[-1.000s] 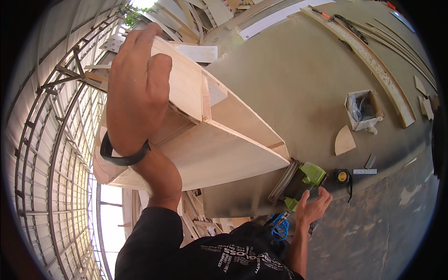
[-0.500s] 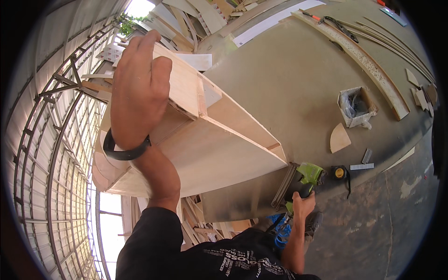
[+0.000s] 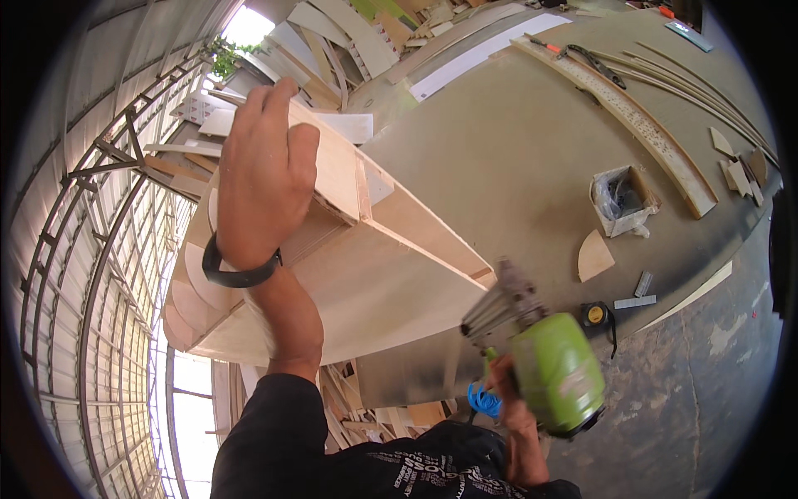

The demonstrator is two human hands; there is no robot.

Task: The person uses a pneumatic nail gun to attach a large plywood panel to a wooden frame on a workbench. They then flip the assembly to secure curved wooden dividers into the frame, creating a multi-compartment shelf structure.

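The wooden box [image 3: 407, 287] lies from the middle out toward 9 o'clock, its long axis slanting from about 10 to 4 o'clock. Its broad end is at the left, and its sides taper to a narrow tip that points toward 4 o'clock.

At 10 o'clock the left hand [image 3: 266, 179] grips the box's upper edge, fingers close together and hooked over it, aiming roughly toward 12 o'clock; their tips are hidden. A black band [image 3: 237, 277] circles the wrist.

At 4 o'clock the right hand [image 3: 505, 387] is wrapped around the handle of a green nail gun [image 3: 561, 374], partly hidden behind its body. The gun's long axis runs from 11 to 5 o'clock, its blurred nose pointing toward 11, right by the box's narrow tip; whether they touch cannot be told. A blue hose [image 3: 484, 401] shows at 5 o'clock.

On the surface [image 3: 474, 166], a curved board [image 3: 644, 133] lies at 2 o'clock, with a small carton [image 3: 622, 224] holding a plastic bag below it. A wedge of wood [image 3: 594, 258] lies at 3 o'clock; between 3 and 4 are a tape measure [image 3: 595, 314] and two metal strips [image 3: 635, 302].
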